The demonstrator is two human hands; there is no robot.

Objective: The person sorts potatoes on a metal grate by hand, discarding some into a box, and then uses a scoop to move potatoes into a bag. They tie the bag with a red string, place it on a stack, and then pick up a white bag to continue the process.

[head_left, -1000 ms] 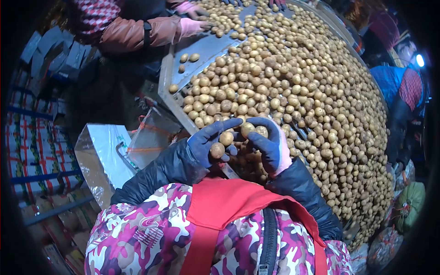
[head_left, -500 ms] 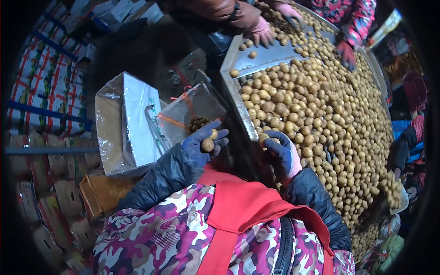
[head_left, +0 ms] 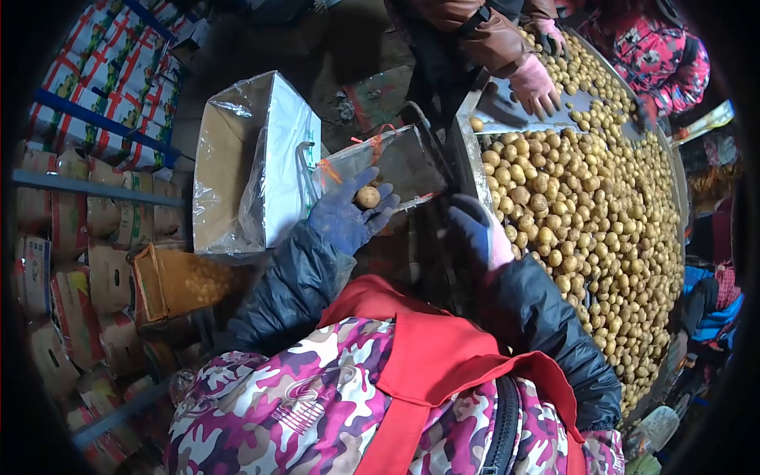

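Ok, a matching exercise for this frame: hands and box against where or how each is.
1 left hand
2 right hand
3 pink-gloved hand
4 plastic-lined box

a on the tray's bare metal
b open, left of the clear bag
c at the tray's near edge
d carries a round fruit

Pairs: 1-d, 2-c, 3-a, 4-b

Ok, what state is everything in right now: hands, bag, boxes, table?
left hand: gloved, holds one fruit by the bag
right hand: gloved, at the table edge, grip hidden
bag: clear, mouth open, tied with orange string
box: open, plastic-lined, tilted
crate: open, fruit inside
heap: piled across the table
co-worker's hand: pink glove, at the heap's edge
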